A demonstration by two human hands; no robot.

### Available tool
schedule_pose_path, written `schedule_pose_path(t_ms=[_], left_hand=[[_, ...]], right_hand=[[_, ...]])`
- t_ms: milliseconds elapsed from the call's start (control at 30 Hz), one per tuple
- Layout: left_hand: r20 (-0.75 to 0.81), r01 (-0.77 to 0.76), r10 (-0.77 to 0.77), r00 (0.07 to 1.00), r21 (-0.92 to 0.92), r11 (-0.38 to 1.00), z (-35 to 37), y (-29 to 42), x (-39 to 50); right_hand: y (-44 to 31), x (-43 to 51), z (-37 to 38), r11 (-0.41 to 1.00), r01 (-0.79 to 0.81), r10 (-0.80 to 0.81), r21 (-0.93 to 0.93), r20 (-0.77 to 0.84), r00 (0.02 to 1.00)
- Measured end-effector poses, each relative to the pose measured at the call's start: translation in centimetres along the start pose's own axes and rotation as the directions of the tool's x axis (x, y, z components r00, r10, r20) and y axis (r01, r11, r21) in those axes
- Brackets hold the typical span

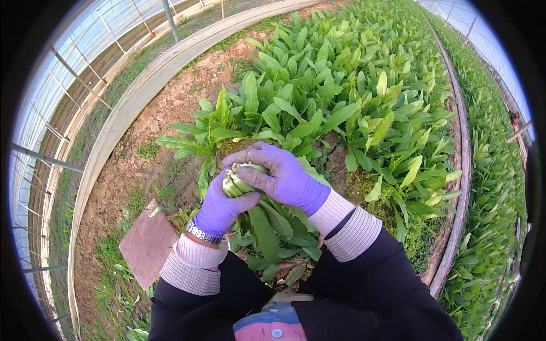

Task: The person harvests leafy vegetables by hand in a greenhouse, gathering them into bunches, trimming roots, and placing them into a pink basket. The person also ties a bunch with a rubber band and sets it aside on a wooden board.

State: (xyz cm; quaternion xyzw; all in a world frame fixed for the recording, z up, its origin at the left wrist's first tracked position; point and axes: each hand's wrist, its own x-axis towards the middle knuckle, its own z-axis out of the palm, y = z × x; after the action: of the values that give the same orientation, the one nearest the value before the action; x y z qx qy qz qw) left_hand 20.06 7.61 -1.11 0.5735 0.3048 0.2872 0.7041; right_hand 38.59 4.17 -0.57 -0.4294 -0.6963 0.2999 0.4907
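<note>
Both hands wear purple gloves and close around a bunch of leafy green vegetables (266, 228), its pale cut stem ends up between them and its long leaves hanging down towards my lap. My left hand (224, 206) grips the bunch from the left, thumb across the stems; a metal watch (203, 233) is on that wrist. From the upper right, my right hand (281, 177) wraps the stems, its glove soiled at the fingers. Leafy plants (251, 115) stand in soil just beyond the hands.
A reddish-brown square board (149, 245) lies on the ground at the left. A pale curved border strip (115, 115) and metal poles (169, 19) stand farther left. Dense rows of the same plants (341, 55) run ahead, with a narrow edging (463, 140) along their right side.
</note>
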Motion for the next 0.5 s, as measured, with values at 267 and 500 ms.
schedule_pose_path(t_ms=[267,500], left_hand=[[0.017,0.044,-0.043,0.999,-0.078,0.996,1.5,-0.7,0.6],[-0.181,-0.124,0.108,0.978,-0.080,0.989,2.1,-0.4,0.9]], right_hand=[[1.2,0.2,1.3,0.942,-0.158,0.212,0.297,-0.159,0.964],[0.4,-0.7,0.6,0.993,-0.026,0.039,0.112,-0.112,0.993]])
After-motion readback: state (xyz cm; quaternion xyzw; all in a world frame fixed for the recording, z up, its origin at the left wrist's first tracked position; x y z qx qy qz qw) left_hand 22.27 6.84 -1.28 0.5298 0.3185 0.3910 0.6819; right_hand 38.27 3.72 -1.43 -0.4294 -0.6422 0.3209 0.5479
